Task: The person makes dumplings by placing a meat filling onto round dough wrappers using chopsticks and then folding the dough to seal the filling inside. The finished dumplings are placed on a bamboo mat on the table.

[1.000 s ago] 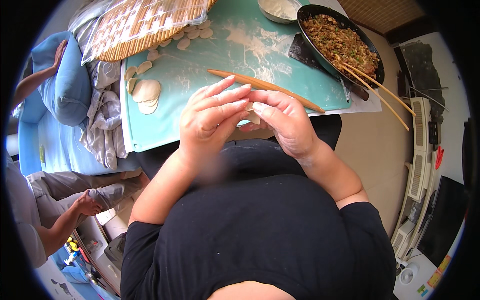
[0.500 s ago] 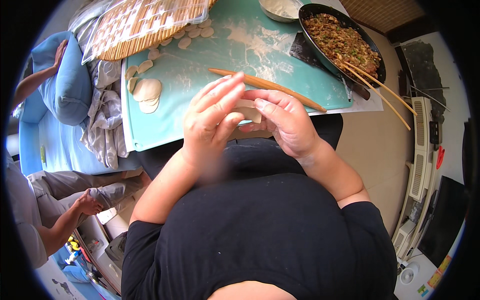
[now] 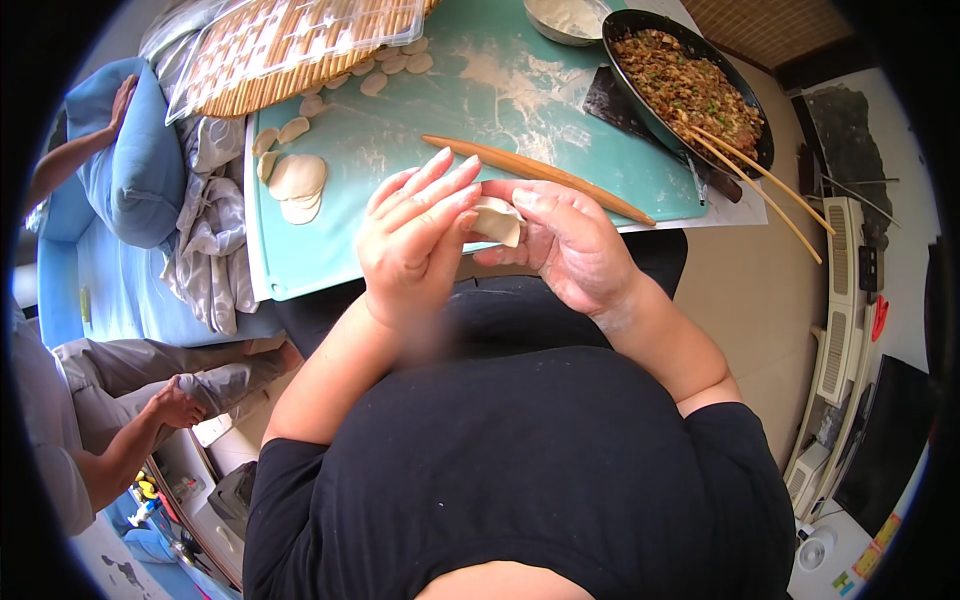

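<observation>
My left hand (image 3: 418, 235) and right hand (image 3: 570, 240) both pinch a pale dumpling (image 3: 499, 224) above the table's (image 3: 400, 110) near edge | my left fingers hide its left end | woven tray (image 3: 240, 103), cut off on top, overhangs the left edge.
</observation>
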The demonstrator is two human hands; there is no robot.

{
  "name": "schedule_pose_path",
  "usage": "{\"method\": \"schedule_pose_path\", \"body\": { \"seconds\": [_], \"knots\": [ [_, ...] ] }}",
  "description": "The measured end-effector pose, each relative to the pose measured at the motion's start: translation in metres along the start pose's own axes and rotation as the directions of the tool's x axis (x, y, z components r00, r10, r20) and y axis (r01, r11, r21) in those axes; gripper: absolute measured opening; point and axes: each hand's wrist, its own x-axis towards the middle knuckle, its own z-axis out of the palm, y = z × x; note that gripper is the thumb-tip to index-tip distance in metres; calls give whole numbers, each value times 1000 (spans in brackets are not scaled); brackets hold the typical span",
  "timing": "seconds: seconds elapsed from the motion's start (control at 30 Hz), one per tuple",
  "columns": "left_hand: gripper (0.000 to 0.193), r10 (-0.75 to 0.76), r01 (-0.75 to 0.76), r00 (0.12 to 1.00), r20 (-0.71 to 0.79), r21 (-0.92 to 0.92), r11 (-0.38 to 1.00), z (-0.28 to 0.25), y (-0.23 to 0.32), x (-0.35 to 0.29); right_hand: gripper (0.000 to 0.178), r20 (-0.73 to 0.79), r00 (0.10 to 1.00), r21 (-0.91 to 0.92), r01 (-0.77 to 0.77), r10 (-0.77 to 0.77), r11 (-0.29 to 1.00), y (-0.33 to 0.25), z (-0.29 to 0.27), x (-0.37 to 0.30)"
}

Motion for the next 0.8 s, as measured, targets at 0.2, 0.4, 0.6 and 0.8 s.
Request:
{"method": "schedule_pose_path", "body": {
  "seconds": [0.2, 0.4, 0.6, 0.8],
  "knots": [
    [19, 2, -2, 1000, 6, -97, 995, -1, 2, 14, 38, -42, 999, -53, -12, 9, 999, -5, 3, -1],
    [14, -247, 244, 969, 18, -252, 937, 2, 3, 2, 42, -84, 996, -139, -52, 41, 989, -5, 5, 1],
    [31, -735, 675, 490, 468, -737, -19, 4, 6, 2, 24, -129, 980, -773, -5, -149, 634, -1, -8, 5],
    [39, -672, 645, 563, 481, -764, -6, 5, 12, -2, 24, -19, 991, -729, 76, -131, 680, -12, -11, 9]
  ]
}}
